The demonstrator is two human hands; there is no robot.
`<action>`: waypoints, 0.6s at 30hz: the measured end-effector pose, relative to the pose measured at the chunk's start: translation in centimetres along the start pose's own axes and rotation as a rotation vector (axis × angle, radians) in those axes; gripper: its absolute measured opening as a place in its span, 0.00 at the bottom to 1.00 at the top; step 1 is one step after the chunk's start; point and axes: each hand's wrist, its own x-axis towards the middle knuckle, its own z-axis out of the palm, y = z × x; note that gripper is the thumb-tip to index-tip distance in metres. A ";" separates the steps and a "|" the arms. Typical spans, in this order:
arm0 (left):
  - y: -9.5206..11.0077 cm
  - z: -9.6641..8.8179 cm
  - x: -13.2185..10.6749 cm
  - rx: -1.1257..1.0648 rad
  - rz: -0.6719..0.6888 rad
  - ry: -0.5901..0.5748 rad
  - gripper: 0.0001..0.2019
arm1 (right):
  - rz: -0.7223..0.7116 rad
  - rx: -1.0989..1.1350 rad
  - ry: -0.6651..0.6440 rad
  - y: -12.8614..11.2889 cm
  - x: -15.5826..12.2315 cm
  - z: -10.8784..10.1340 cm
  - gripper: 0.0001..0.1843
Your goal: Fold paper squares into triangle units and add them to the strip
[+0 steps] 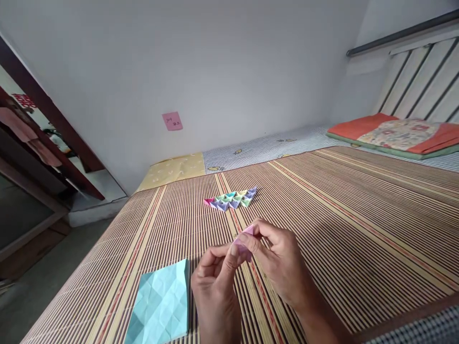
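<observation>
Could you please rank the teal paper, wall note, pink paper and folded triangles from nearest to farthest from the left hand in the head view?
1. Pink paper, held by the left hand.
2. Teal paper, on its left.
3. Folded triangles, ahead on the mat.
4. Wall note, farther ahead, leftward.

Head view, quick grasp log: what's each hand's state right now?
Left hand: closed, pinching the folded pink paper.
Right hand: closed, pinching the same folded pink paper.

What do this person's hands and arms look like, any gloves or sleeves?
The left hand and right hand are gloveless, with no ring or watch visible. No sleeve shows on the right forearm or left wrist.
</observation>
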 end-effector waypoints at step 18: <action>0.2 0.2 0.7 -0.115 -0.093 -0.071 0.11 | 0.035 -0.116 -0.152 0.9 0.4 -2.6 0.17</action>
